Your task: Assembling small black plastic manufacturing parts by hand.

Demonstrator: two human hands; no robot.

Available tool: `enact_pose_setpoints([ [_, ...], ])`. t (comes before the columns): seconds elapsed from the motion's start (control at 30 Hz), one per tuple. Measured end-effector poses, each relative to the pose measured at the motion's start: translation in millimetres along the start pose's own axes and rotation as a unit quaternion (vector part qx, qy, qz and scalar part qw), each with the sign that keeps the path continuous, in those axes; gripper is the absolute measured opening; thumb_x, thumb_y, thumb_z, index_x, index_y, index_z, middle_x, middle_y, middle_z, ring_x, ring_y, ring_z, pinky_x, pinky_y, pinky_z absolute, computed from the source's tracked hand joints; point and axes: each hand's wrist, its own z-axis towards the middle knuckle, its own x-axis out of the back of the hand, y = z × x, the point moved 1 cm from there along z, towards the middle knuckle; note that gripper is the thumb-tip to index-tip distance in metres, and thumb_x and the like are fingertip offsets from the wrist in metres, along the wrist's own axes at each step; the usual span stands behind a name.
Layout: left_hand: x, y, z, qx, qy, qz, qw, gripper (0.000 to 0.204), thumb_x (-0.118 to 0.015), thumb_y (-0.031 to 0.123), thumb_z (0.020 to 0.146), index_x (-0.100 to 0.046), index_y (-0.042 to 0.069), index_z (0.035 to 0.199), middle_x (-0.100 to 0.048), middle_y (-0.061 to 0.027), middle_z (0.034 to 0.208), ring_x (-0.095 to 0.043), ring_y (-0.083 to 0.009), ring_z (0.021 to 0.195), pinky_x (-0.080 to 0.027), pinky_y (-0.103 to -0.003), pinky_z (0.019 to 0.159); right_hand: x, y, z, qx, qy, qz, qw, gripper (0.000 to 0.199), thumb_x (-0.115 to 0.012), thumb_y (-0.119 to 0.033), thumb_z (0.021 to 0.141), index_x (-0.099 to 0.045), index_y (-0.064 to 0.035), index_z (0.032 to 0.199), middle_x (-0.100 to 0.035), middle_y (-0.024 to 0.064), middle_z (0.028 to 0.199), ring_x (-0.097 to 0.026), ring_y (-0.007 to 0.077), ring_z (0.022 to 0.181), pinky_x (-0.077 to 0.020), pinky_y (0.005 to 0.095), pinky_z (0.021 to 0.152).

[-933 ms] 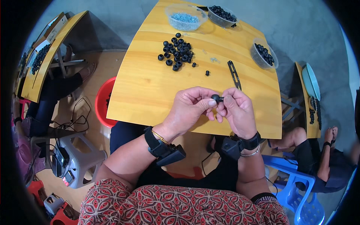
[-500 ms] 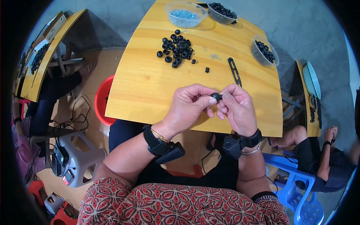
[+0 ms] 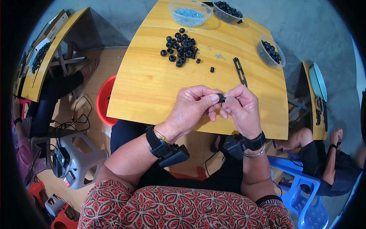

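Note:
Above the near part of the wooden table (image 3: 145, 95), my two hands meet. My left hand (image 3: 190, 108) pinches a black ball-shaped part (image 3: 220, 98) between thumb and forefinger. Against its right side, my right hand (image 3: 244, 108) grips a small black piece, mostly covered by the thumb and fingers. Farther off lies a loose cluster of black balls with holes (image 3: 182, 47). Two small black spool-like pieces rest apart from it, one of them (image 3: 212, 70) nearer my hands. A black flat slotted bar (image 3: 239, 71) lies just beyond my right hand.
At the far edge stand a clear bowl of pale blue pieces (image 3: 188, 13) and a bowl of black parts (image 3: 227, 11). Another bowl of black parts (image 3: 270, 52) is at the right edge. Tiny clear bits (image 3: 220, 56) lie mid-table. A red basin (image 3: 105, 101) sits left, below the tabletop.
The black ball has turned slightly between my fingers, and my right thumb sits closer against it. The table's things appear shifted very slightly as the view moved.

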Motion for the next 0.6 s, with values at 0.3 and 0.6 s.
enact_pose_setpoints([
  [0.3,-3.8,2.6,-0.3,0.013,-0.025,-0.027,0.999,0.013,-0.055,0.008,0.082,-0.058,-0.001,0.091,-0.057,-0.0065,0.075,-0.052,-0.0106,0.057,-0.047,-0.022,0.05,1.7,-1.3,-2.6,-0.025,-0.008,0.021,0.999,0.013,-0.056,-0.011,0.083,-0.048,-0.0022,0.079,-0.051,0.0023,0.067,-0.05,0.0085,0.053,-0.0407,0.0194,0.047],
  [0.6,1.8,0.3,-0.5,0.025,-0.038,-0.036,0.998,0.013,-0.054,0.007,0.083,-0.058,-0.001,0.091,-0.056,-0.0055,0.072,-0.051,-0.0096,0.059,-0.046,-0.021,0.05,-3.4,-1.6,-3.9,-0.053,-0.011,0.08,0.995,0.013,-0.054,-0.011,0.084,-0.047,-0.0032,0.076,-0.047,0.001,0.062,-0.044,0.0073,0.052,-0.043,0.0232,0.047],
])
